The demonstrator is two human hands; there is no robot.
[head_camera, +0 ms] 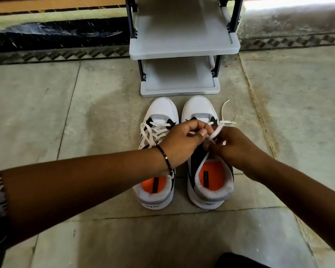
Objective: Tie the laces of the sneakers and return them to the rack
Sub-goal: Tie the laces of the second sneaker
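Two bare forearms reach from the bottom of the frame over a tiled floor (46, 113), meeting above the right sneaker (209, 171) of a white, grey and black pair. Left hand (182, 144), a dark beaded bracelet (165, 158) on its wrist, has its grip pressed together, pinching a white lace (214, 135) between thumb and curled fingers. Right hand (234, 146) is likewise closed, its fingers nipping the same lace just beside the left thumb; a loop of lace stands up between the two hands, and loose ends trail off past the shoe's right side onto the floor.

Left sneaker (159, 132) sits just beside its mate, toes pointing away, its laces lying slack and untied across the tongue. Both shoes show orange insoles with a black printed strip, the lettering too small to read. Dark letters mark each heel sole, partly cut off and not legible.

Beyond the toes, near but apart from them, stands a grey plastic rack (184, 49) with black posts; two bare shelves are in view. A dark patterned border runs along the floor behind it.
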